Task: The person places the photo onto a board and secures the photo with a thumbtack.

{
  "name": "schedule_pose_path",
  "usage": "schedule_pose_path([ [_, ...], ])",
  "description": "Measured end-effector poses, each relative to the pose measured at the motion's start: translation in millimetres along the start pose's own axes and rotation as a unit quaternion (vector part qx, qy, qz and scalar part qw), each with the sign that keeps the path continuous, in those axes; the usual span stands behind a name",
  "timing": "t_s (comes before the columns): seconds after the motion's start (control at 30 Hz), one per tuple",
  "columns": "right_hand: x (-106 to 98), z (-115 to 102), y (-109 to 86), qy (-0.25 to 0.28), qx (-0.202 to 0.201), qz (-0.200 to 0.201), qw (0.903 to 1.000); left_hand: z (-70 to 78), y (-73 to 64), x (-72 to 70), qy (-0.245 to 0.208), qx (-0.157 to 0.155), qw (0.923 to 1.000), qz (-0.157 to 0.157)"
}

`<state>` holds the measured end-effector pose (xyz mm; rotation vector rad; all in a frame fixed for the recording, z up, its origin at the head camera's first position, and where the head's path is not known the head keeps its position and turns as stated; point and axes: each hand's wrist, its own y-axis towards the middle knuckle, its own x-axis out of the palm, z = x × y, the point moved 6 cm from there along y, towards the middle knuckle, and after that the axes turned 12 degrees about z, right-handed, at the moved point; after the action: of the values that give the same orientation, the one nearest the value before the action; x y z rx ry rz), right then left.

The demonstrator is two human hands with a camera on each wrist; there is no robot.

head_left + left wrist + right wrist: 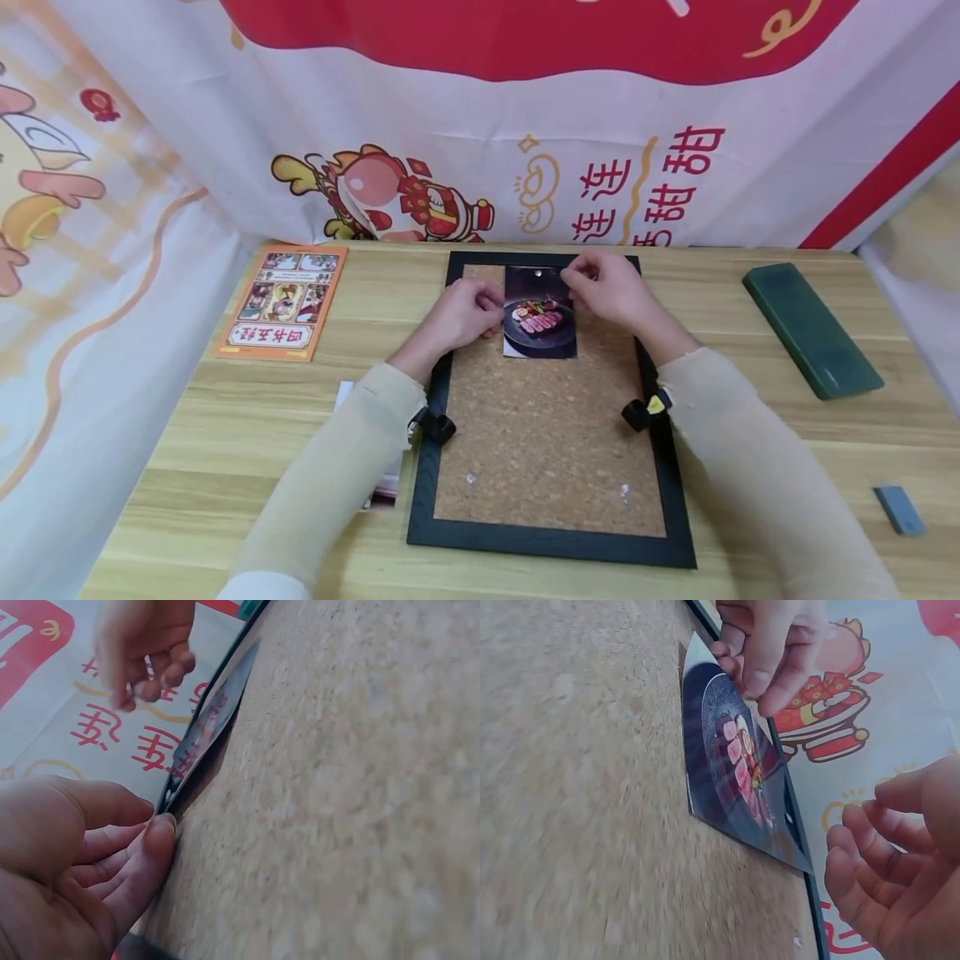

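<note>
A glossy photo [542, 321] of sliced meat on a dark plate hangs near the top of a black-framed cork board [547, 442]. One clear pushpin [538, 272] is at its top edge, and the photo bows off the cork in the right wrist view. My left hand [468, 312] is at the photo's left edge, thumb and forefinger tips close together; I cannot tell whether they pinch anything. Just off the top right corner, my right hand [603, 287] has its fingers loosely bent, with nothing between them in the right wrist view [900, 862].
Clear pushpins [471, 479] stick in the cork's lower part. Left of the board lie an orange booklet [283, 304] and a stack of prints [386, 487], partly under my left forearm. A green case [813, 331] and a small blue-grey block [901, 510] lie at right. A printed cloth [420, 108] hangs behind.
</note>
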<state>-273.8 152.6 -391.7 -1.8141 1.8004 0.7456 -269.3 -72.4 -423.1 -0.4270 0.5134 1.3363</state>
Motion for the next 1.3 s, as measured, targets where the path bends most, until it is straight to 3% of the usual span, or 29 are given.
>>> schedule_pose_path([
  [0.3,-22,9,-27.5,-0.032,-0.02,0.004,0.9993,-4.1,-25.3,-24.9,-0.001,-0.007,1.0,-0.002],
  [0.5,-34,10,-42.8,-0.04,-0.04,-0.008,0.9984,1.0,-45.1,-46.8,0.019,0.017,0.9997,-0.003],
  [0.67,-47,16,-58.8,-0.034,-0.049,-0.017,0.9981,4.1,-60.2,-62.5,0.023,0.015,0.9996,0.001],
  [1.1,-80,55,-98.9,-0.069,-0.043,-0.011,0.9966,-6.0,-85.5,-89.4,0.039,0.023,0.999,0.007],
  [1.3,-86,72,-112.0,-0.077,-0.028,-0.022,0.9964,-13.3,-94.6,-95.8,0.046,0.018,0.9988,0.009],
])
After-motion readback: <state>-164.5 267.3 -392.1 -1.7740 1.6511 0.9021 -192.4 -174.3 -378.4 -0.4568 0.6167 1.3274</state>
